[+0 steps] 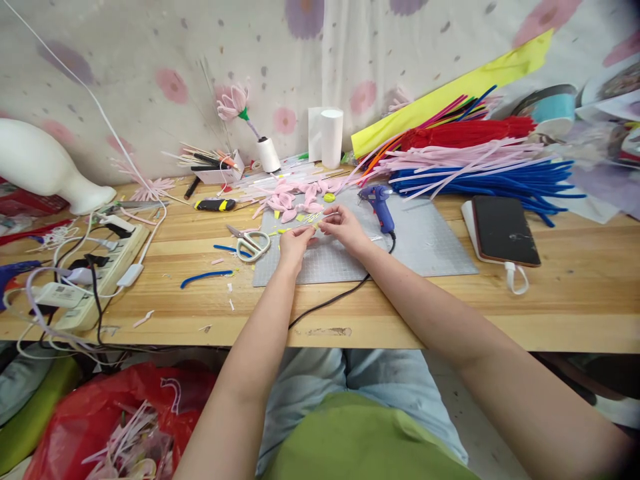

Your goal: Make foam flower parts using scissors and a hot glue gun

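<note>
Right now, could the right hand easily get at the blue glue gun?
Probably yes. The glue gun stands on the grey mat just beside the right hand, nothing between them, though that hand is pinching a small yellow piece.

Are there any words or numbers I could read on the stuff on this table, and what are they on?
No text here can be read.
White plug adapter on the cream power strip: small dark print, too blurred to read.
Black phone on the wooden table: dark screen, nothing shows.
Blue glue gun and black-and-yellow utility knife: no readable label.
Left hand and right hand pinch a thin pale-yellow strip: no writing on it.
</note>
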